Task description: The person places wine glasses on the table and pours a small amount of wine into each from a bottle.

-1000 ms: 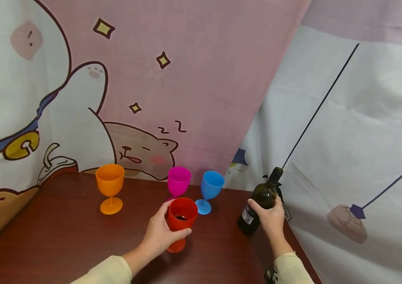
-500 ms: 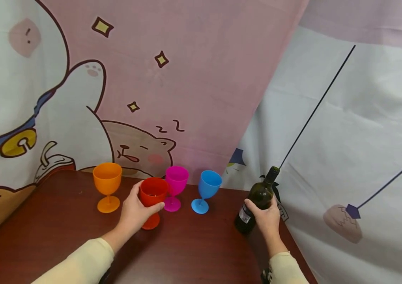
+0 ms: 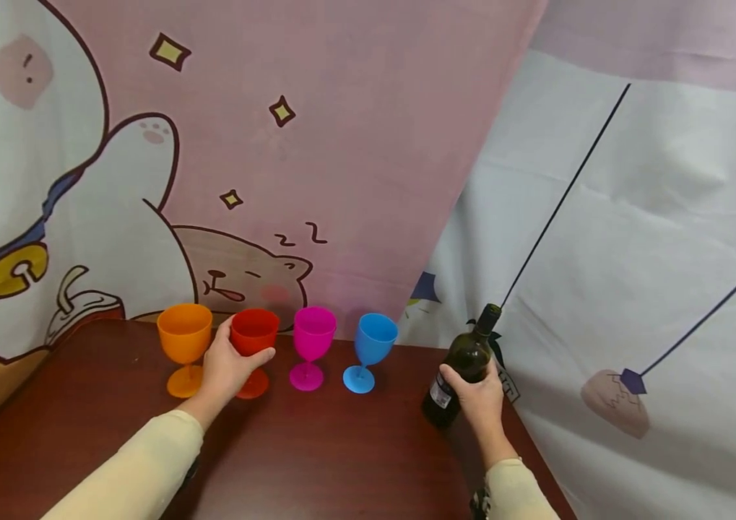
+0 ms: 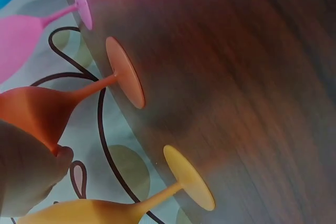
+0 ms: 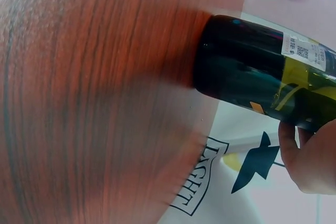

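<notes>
Presently, left hand (image 3: pixel 224 368) grips red goblet (image 3: pixel 255 331), right hand (image 3: pixel 481 397) grips bottle (image 3: pixel 468 355); step judged as placement, next probably requiring steady release.

Orange goblet (image 3: pixel 184 336), red goblet (image 3: pixel 254 332), magenta goblet (image 3: pixel 313 335), blue goblet (image 3: pixel 375 342) and bottle (image 3: pixel 467 357) stand on the brown table (image 3: pixel 341 462).

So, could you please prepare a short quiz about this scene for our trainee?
1. Which goblet does the left hand hold: a) orange, b) red, c) blue?
2. True or false: the right hand grips the green wine bottle around its body.
3. Counting from the person's left, which goblet is third in the row?

Key: 1. b, the red goblet. 2. True. 3. The magenta goblet.
</notes>
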`<state>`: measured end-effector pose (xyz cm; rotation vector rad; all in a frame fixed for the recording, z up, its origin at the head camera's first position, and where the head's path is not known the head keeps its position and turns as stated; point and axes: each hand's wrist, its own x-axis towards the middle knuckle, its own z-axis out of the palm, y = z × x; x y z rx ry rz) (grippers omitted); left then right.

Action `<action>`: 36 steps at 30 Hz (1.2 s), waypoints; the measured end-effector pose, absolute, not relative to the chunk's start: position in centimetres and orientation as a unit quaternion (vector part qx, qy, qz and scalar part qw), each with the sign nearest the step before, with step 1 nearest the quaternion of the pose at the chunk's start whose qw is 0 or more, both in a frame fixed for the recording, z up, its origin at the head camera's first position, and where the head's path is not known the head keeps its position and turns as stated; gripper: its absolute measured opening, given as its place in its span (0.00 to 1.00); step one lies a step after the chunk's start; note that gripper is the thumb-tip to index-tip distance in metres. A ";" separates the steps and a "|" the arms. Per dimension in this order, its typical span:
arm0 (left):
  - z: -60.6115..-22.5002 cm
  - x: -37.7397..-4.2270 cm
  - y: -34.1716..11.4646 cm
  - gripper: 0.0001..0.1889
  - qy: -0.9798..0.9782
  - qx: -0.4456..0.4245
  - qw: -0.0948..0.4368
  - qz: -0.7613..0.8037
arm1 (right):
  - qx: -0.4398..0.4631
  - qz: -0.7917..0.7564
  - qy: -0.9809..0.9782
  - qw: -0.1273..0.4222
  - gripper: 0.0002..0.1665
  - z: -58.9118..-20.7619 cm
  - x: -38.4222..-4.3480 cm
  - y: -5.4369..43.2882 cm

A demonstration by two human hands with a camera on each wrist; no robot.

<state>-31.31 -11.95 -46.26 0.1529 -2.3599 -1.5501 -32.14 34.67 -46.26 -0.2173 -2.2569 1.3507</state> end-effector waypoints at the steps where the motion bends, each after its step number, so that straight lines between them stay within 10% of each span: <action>1: -46.4 -31.5 -12.0 0.55 -0.825 0.054 0.154 -0.541 | -0.080 0.497 -0.828 0.246 0.52 -46.3 -32.2 34.6; 11: -46.4 -31.0 -12.0 0.59 -0.828 0.060 0.128 -0.543 | -0.078 0.501 -0.828 0.239 0.54 -45.9 -32.4 34.4; 22: -47.4 -25.9 -7.9 0.52 -0.823 0.035 -0.022 -0.567 | -0.080 0.507 -0.826 0.235 0.55 -45.5 -32.3 34.8; 36: -46.3 -31.5 -3.0 0.60 -0.829 0.040 0.052 -0.555 | -0.081 0.506 -0.823 0.244 0.53 -46.3 -32.3 34.6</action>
